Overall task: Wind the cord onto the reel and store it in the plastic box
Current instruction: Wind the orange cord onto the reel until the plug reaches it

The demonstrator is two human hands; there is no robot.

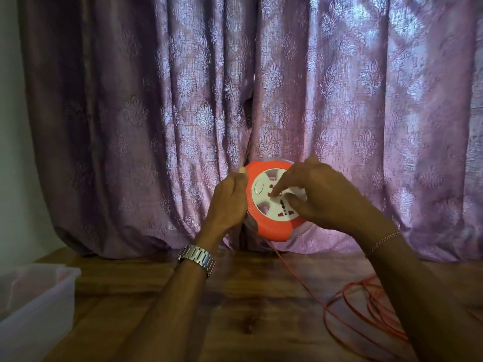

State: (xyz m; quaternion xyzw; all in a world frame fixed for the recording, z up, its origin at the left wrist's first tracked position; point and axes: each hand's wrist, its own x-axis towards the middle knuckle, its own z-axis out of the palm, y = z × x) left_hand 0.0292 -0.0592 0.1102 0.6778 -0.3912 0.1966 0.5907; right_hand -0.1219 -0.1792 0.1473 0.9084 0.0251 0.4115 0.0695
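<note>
An orange and white cord reel (264, 226) is held up in the air in front of the curtain, its socket face toward me. My left hand (230, 197) grips the reel's left rim, thumb on the upper edge. My right hand (321, 194) has its fingers curled on the white centre face, fingertips near the sockets. A thin orange cord (300, 280) runs from the reel's bottom down to loose loops (366, 307) on the wooden table at the right. The translucent plastic box (34, 304) stands open at the left.
A purple patterned curtain (261, 100) hangs right behind the reel down to the wooden table (209, 317). A watch is on my left wrist, a thin bracelet on my right. A pale wall shows at the far left.
</note>
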